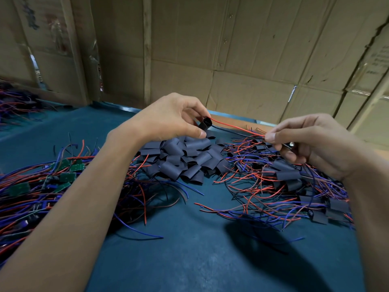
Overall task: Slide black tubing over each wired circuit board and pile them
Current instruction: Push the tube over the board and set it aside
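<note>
We pinch a black tube (205, 123) in our left hand (168, 119) while our right hand (305, 142) pinches its red wire (235, 127), with many sleeved boards (288, 175) piled at the mat's right edge and bare boards (67, 178) waiting at its left.

2 bare forearms enter from the bottom of the frame — one from the lower left, one along the right edge. No sleeve shows on either. The left hand (172, 116) and right hand (311, 142) are bare too — short, trimmed nails, with no glove, ring or watch in sight.
</note>
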Available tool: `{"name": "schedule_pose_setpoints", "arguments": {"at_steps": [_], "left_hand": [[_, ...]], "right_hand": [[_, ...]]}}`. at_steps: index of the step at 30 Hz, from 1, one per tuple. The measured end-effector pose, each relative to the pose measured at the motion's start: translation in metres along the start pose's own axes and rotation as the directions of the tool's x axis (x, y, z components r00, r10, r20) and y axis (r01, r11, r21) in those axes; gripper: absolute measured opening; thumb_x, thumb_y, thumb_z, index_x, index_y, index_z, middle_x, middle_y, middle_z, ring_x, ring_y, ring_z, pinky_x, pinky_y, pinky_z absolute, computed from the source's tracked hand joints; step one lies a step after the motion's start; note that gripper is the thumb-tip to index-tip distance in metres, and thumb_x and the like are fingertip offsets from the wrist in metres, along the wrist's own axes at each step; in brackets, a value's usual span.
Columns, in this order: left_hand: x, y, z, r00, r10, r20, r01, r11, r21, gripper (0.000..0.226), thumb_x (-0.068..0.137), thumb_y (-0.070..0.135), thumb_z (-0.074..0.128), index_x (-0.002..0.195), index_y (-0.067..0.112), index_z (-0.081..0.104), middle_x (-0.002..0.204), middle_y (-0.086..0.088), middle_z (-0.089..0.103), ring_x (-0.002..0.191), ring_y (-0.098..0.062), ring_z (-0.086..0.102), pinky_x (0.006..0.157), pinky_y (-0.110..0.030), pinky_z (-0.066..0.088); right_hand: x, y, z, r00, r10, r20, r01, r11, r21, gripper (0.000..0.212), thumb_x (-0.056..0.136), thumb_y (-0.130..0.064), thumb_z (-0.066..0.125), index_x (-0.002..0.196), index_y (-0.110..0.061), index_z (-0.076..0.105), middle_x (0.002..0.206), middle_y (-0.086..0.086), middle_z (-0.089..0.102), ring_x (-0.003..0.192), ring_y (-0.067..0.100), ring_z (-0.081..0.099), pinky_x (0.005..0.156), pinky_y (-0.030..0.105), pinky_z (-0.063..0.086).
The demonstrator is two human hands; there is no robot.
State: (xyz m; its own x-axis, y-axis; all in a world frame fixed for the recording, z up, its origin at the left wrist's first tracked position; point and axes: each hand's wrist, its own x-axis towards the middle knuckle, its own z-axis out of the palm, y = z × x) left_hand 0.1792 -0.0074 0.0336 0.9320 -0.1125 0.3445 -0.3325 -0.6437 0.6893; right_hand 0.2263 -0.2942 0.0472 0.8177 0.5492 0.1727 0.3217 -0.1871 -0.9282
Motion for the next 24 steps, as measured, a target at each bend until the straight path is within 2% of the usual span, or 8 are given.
{"name": "schedule_pose_setpoints", "arguments": {"at_steps": [7, 9, 13, 16, 19, 22, 24], "left_hand": [[0.000, 0.004, 0.002, 0.999, 0.015, -0.031, -0.012, 0.994, 0.106, 0.035, 0.077, 0.017, 0.086, 0.108, 0.025, 0.072, 0.105, 0.008, 0.074, 0.090, -0.009, 0.071, 0.088, -0.019, 0.052], [0.000, 0.003, 0.002, 0.999, 0.001, -0.038, 0.004, 0.993, 0.114, 0.035, 0.077, 0.019, 0.086, 0.107, 0.026, 0.072, 0.106, 0.008, 0.074, 0.091, -0.007, 0.071, 0.089, -0.019, 0.052], [0.001, -0.001, 0.002, 0.996, -0.029, -0.080, 0.043, 0.982, 0.184, 0.031, 0.076, 0.028, 0.087, 0.102, 0.033, 0.071, 0.098, 0.014, 0.074, 0.090, -0.002, 0.070, 0.088, -0.018, 0.051], [0.002, 0.001, 0.004, 0.998, -0.011, -0.059, 0.025, 0.971, 0.237, 0.031, 0.076, 0.028, 0.086, 0.101, 0.036, 0.070, 0.096, 0.017, 0.073, 0.091, 0.000, 0.069, 0.087, -0.019, 0.050], [0.002, 0.005, 0.008, 0.999, 0.033, -0.012, -0.029, 0.969, 0.246, 0.032, 0.076, 0.024, 0.086, 0.103, 0.033, 0.072, 0.095, 0.018, 0.072, 0.095, 0.003, 0.068, 0.078, -0.010, 0.046], [0.002, 0.012, 0.013, 0.993, 0.113, 0.022, -0.115, 0.957, 0.265, 0.033, 0.077, 0.020, 0.085, 0.107, 0.027, 0.074, 0.098, 0.014, 0.072, 0.099, 0.001, 0.065, 0.091, -0.016, 0.047], [0.002, 0.018, 0.016, 0.988, 0.150, 0.044, -0.156, 0.952, 0.265, 0.033, 0.078, 0.018, 0.084, 0.109, 0.024, 0.074, 0.100, 0.014, 0.072, 0.099, 0.000, 0.065, 0.095, -0.022, 0.048]], "right_hand": [[0.000, 0.000, -0.001, 0.999, 0.030, 0.014, -0.030, 1.000, -0.002, 0.017, 0.062, -0.017, 0.078, 0.072, -0.004, 0.075, 0.060, 0.010, 0.056, 0.039, 0.014, 0.043, 0.036, 0.016, 0.027], [-0.001, 0.001, -0.003, 0.999, 0.032, 0.017, -0.032, 0.999, -0.008, 0.018, 0.061, -0.018, 0.079, 0.072, -0.004, 0.075, 0.060, 0.010, 0.057, 0.039, 0.014, 0.043, 0.036, 0.016, 0.027], [0.000, 0.003, -0.006, 0.999, 0.034, 0.015, -0.034, 0.999, -0.021, 0.012, 0.066, -0.015, 0.079, 0.072, -0.005, 0.076, 0.061, 0.010, 0.059, 0.039, 0.014, 0.045, 0.036, 0.016, 0.028], [0.000, 0.005, -0.006, 0.999, 0.043, 0.009, -0.042, 0.999, -0.017, 0.011, 0.068, -0.013, 0.078, 0.074, -0.005, 0.077, 0.062, 0.012, 0.061, 0.040, 0.014, 0.046, 0.037, 0.016, 0.026], [0.002, 0.003, -0.002, 0.999, 0.054, -0.008, -0.054, 0.997, -0.052, 0.019, 0.065, -0.021, 0.081, 0.078, -0.007, 0.078, 0.066, 0.011, 0.065, 0.040, 0.013, 0.044, 0.037, 0.013, 0.023], [0.005, 0.003, 0.008, 0.999, 0.027, -0.035, -0.032, 0.987, -0.156, 0.037, 0.058, -0.039, 0.086, 0.084, -0.014, 0.079, 0.070, 0.006, 0.070, 0.042, 0.012, 0.042, 0.039, 0.014, 0.025], [0.007, 0.003, 0.018, 0.999, -0.013, -0.045, 0.005, 0.982, -0.189, 0.038, 0.059, -0.043, 0.088, 0.087, -0.019, 0.078, 0.072, 0.003, 0.072, 0.050, 0.011, 0.050, 0.048, 0.019, 0.038]]}}
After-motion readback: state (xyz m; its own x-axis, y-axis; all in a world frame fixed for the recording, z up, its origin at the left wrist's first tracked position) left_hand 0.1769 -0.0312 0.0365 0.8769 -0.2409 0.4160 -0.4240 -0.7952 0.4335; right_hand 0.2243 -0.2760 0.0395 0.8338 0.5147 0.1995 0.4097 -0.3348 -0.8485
